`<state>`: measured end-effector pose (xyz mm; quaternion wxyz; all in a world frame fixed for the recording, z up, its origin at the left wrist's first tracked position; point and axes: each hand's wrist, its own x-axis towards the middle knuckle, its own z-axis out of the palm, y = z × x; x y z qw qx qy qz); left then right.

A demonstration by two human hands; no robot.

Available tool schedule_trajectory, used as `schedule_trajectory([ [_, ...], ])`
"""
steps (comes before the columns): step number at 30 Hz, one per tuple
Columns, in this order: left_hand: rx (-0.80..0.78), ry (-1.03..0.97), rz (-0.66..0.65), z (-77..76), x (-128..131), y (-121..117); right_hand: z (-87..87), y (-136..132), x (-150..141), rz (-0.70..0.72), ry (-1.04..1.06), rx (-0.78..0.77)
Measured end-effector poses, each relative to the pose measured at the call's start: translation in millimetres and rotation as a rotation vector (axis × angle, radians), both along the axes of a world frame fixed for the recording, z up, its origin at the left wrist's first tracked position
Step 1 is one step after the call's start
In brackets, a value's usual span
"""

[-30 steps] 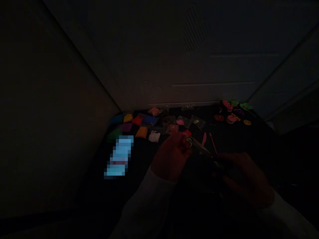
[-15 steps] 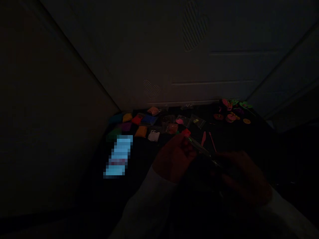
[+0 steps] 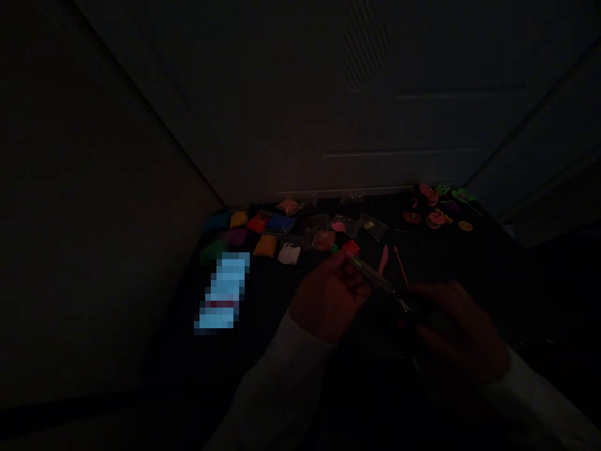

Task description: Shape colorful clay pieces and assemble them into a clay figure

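At lower right of the frame, a person's right hand (image 3: 469,332) closes its grip around scissors (image 3: 378,279), whose blades slant up and left toward the lower center. There, the fingertips of the left hand (image 3: 328,297) appear to pinch a green piece (image 3: 357,262) beside the blade tip; darkness hides exactly where they touch. Blade and fingers sit so close in such poor light that a slip could nick a finger, and a loosened pinch could drop the piece on the worktop (image 3: 446,263). At lower left glows a phone-like screen (image 3: 223,291), blurred into blocks, its contents unreadable. Beyond lie a pink knife (image 3: 384,260) and a pink stick (image 3: 400,264), then colored packets (image 3: 265,246) left of center, bright figures (image 3: 436,219) at right, and a wall with striped hearts (image 3: 284,164). No brand or label is legible.
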<state>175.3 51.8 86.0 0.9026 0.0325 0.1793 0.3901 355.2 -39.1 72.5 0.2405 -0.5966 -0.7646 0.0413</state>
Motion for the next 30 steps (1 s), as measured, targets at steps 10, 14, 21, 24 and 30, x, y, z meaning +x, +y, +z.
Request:
schedule_trajectory([
  [10, -0.009, -0.007, -0.008, -3.4, -1.2, -0.9, -1.8, -0.9, 2.4, 0.020, 0.002, -0.024],
  [14, -0.022, -0.001, 0.006, -4.5, -0.5, -0.9, -3.8, -0.8, 2.6, 0.020, 0.007, -0.041],
  [21, -0.014, -0.007, 0.021, -8.1, 1.0, -1.3, -4.5, -0.5, 1.8, 0.020, 0.016, -0.083],
  [24, -0.011, 0.002, 0.020, -8.6, 0.6, -1.7, -5.2, -1.3, 1.7, 0.024, 0.024, -0.076],
  [30, -0.016, 0.025, 0.029, -5.7, 0.2, -2.5, -5.4, -1.1, 0.9, 0.011, 0.015, -0.051],
])
